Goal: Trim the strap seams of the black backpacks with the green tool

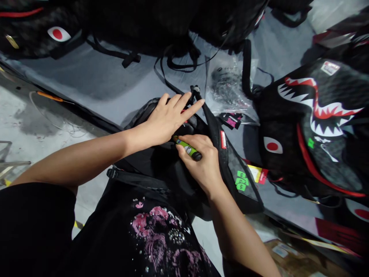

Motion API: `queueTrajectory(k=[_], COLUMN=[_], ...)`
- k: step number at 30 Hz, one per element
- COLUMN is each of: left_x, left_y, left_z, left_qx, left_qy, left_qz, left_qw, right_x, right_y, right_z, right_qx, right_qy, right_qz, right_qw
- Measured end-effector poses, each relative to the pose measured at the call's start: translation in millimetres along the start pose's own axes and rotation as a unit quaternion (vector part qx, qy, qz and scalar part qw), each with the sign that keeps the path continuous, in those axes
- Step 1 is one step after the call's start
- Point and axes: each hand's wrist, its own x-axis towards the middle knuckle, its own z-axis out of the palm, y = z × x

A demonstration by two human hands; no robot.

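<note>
At the near edge of the desk (95, 84), the black backpack (230, 159) lies under both hands. The left hand (165, 121) presses it flat, grip apart; the right hand (203, 163) has its grip clamped on a green tool (187, 148). The work likely goes best with the fabric taut and the tip steady, clear of the spread fingers.

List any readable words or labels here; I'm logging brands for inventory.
Nothing legible.
Red tag on the near backpack: blurred.
Green stickers on it: too small.
White label on the shark-mouth backpack: blurred.
On the green tool in the right hand: no readable print.
</note>
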Motion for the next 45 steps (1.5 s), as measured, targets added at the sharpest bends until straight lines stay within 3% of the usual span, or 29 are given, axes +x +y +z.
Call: queueTrajectory(k=[16, 24, 39, 45], left_x=[-1, 2, 0, 0], left_y=[1, 5, 4, 4], left_z=[0.0, 2.7, 2.0, 2.3], left_qx=[-0.021, 0.015, -0.027, -0.015], left_qy=[0.007, 0.021, 0.01, 0.013], left_qz=[-0.007, -0.019, -0.022, -0.021], left_qw=[1.0, 0.999, 0.999, 1.0], right_x=[-3, -4, -6, -5], right_y=[-6, -5, -11, -10], right_z=[-6, -7, 8, 6], right_qx=[-0.035, -0.046, -0.059, -0.043], right_qy=[0.004, 0.011, 0.067, 0.053], right_qz=[0.076, 0.078, 0.093, 0.085], right_qw=[0.996, 0.996, 0.992, 0.994])
